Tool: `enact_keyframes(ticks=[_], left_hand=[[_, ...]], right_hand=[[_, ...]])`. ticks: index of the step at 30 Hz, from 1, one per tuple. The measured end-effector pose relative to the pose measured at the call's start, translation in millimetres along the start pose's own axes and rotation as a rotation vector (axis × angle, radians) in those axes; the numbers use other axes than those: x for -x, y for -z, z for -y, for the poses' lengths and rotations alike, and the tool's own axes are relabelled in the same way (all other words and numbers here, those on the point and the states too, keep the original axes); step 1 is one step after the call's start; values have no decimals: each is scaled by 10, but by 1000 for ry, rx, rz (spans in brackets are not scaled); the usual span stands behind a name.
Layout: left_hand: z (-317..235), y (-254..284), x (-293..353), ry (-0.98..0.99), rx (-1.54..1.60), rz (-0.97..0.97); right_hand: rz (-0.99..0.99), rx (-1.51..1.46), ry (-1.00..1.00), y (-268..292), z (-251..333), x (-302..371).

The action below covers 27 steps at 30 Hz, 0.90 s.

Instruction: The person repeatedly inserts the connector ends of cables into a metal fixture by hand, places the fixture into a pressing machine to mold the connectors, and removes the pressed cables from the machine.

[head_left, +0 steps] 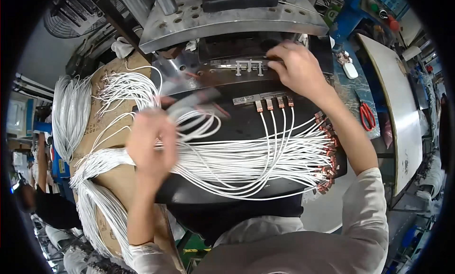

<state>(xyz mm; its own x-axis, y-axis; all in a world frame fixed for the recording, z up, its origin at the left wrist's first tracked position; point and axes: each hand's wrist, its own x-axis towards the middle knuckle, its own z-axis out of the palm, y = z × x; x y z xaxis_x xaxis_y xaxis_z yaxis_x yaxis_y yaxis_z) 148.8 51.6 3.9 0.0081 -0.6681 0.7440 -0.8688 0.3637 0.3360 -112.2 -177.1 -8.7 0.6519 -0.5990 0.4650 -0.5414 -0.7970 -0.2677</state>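
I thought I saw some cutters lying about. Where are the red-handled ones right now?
In the head view, the red-handled cutters lie on the bench at the person's right, beyond the right forearm, beside the pale board.

A small grey rectangular label [246,99] sits on the black fixture plate [237,127].

wire bundle [246,155] on black plate [237,127], press [227,13] behind, scissors [366,115] right, cardboard [109,174] left
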Motion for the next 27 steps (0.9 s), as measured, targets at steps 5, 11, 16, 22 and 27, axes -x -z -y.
enact_keyframes(ticks=[5,11,16,22,27], left_hand=[[1216,321,-150,508,-514,-97],[-704,-293,41,36,-75,418],[-1189,-867,-63,13,39,532],[-1173,-1001,-202,97,28,586],[-686,-1310,-421,-45,-9,345]], right_hand=[[149,-248,88,131,254,-244],[685,-431,-174,808,-156,372],[465,-94,27,501,28,553],[635,-698,-324,341,-45,235],[126,-341,-335,-85,-291,-423]])
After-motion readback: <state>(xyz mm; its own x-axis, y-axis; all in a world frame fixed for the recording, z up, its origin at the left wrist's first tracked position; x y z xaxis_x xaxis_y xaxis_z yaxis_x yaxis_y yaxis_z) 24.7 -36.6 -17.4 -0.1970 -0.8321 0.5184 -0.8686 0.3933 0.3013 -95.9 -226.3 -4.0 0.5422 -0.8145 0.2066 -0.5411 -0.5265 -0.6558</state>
